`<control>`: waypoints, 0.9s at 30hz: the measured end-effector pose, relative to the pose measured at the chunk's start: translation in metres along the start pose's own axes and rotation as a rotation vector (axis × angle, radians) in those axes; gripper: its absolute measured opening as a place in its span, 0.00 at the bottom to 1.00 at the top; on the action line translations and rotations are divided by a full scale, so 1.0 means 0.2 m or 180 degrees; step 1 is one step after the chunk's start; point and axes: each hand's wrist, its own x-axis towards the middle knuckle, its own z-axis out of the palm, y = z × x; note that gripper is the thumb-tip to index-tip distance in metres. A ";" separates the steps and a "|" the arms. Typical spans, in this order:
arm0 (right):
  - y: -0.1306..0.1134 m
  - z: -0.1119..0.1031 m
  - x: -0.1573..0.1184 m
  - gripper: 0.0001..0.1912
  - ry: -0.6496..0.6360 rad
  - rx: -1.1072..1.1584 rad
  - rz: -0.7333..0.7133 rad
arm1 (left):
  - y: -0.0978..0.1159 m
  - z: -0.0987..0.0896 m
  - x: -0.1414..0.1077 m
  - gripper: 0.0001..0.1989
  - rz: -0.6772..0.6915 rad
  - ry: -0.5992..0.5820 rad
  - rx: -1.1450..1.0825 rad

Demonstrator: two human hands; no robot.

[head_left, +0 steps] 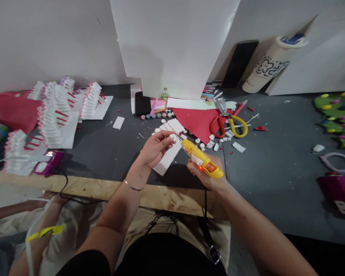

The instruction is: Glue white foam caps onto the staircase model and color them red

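Observation:
My right hand [204,172] is wrapped round a yellow hot glue gun [201,155], whose nozzle points up and left. A small red light glows on the gun's side. Between the fingertips of my left hand [158,147] is a small white disc [173,137], close to the nozzle; I cannot tell whether they touch. Below my hands a white foam board strip [165,163] lies on the dark table. Small white foam pieces [209,145] are scattered to the right, beside a red sheet [192,120]. Scissors [229,124] with one red and one yellow handle lie on that sheet.
White-and-pink foam models [57,115] stand on the left, near a purple power strip [47,165]. A tumbler [264,67] and a phone [239,63] lean at the back right. Another purple box [337,193] sits far right. Another person's arm [43,218] shows at lower left.

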 end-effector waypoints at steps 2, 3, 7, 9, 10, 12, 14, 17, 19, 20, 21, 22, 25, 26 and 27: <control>0.00 0.00 -0.01 0.22 -0.0014 0.0070 -0.0081 | 0.00 0.00 0.00 0.13 -0.0007 -0.0010 -0.0035; 0.00 0.00 -0.01 0.22 0.0001 0.0145 -0.0143 | 0.00 0.00 0.00 0.12 0.0003 -0.0006 -0.0045; 0.00 -0.01 -0.03 0.23 0.0175 0.0606 -0.0434 | 0.02 0.01 0.00 0.14 0.0104 0.0137 -0.0085; 0.01 -0.01 -0.03 0.25 0.0283 0.0840 -0.0369 | 0.04 0.00 0.00 0.13 0.0140 0.0304 -0.0113; 0.01 -0.01 -0.03 0.27 0.0322 0.0946 -0.0275 | 0.05 -0.01 0.00 0.13 0.0149 0.0376 -0.0114; 0.01 -0.01 -0.03 0.29 0.0398 0.1146 -0.0075 | 0.08 -0.03 0.00 0.11 0.0235 0.0466 -0.0087; 0.00 -0.01 -0.02 0.29 0.0435 0.1299 0.0039 | 0.13 -0.06 -0.01 0.10 0.0431 0.0502 0.0023; -0.01 -0.01 -0.02 0.29 0.0455 0.1356 0.0066 | 0.22 -0.10 0.01 0.09 0.0795 0.0599 0.0579; 0.00 -0.02 -0.02 0.29 0.0454 0.1299 0.0065 | 0.26 -0.12 0.04 0.09 0.1037 0.0740 0.1219; 0.00 -0.02 -0.02 0.28 0.0421 0.1282 0.0073 | 0.28 -0.13 0.06 0.09 0.1129 0.0791 0.1573; 0.01 -0.02 -0.02 0.28 0.0378 0.1276 0.0089 | 0.29 -0.13 0.08 0.09 0.1177 0.0803 0.1917; 0.01 -0.02 -0.02 0.27 0.0330 0.1288 0.0091 | 0.29 -0.13 0.11 0.09 0.1180 0.0778 0.2231; 0.02 -0.02 -0.02 0.25 0.0263 0.1349 0.0071 | 0.28 -0.13 0.20 0.08 0.1063 0.0579 0.2910; 0.02 -0.01 -0.02 0.25 0.0301 0.1360 0.0072 | 0.28 -0.13 0.22 0.09 0.1052 0.0511 0.3044; 0.03 -0.01 -0.02 0.25 0.0369 0.1368 0.0081 | 0.27 -0.14 0.24 0.09 0.1067 0.0450 0.3134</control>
